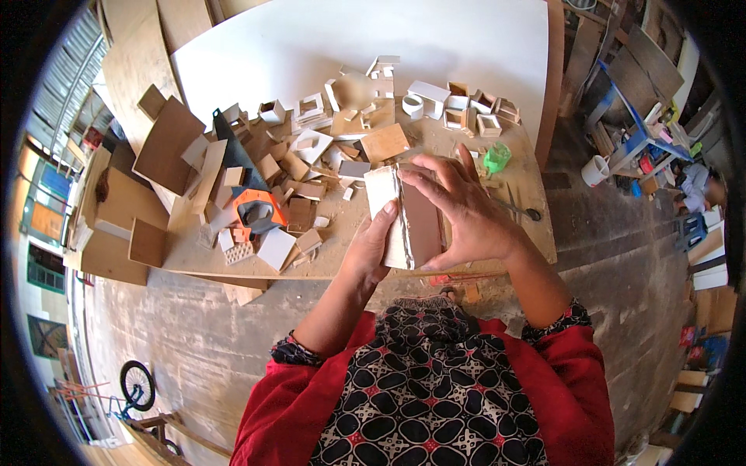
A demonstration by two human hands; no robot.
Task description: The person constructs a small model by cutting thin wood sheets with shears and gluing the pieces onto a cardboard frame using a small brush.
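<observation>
Between my two hands, above the near edge of the workbench, is a small boxy wooden piece (422,221) with a white face on the left and a brown face on the right. A rough, uneven seam runs between the two faces. My left hand (367,247) grips its white side, the thumb lying flat on that face. My right hand (475,208) spans the brown side, with fingers at the far end and the thumb at the near end. Behind it, a handsaw (260,211) with an orange handle rests among wooden offcuts (295,165).
The workbench (466,159) carries small open wooden frames (488,126), a white ring (413,106) and a green plastic container (497,158). A hammer-like tool (531,213) lies at the right. A white board (357,35) stands behind. Brown panels (124,190) lean left.
</observation>
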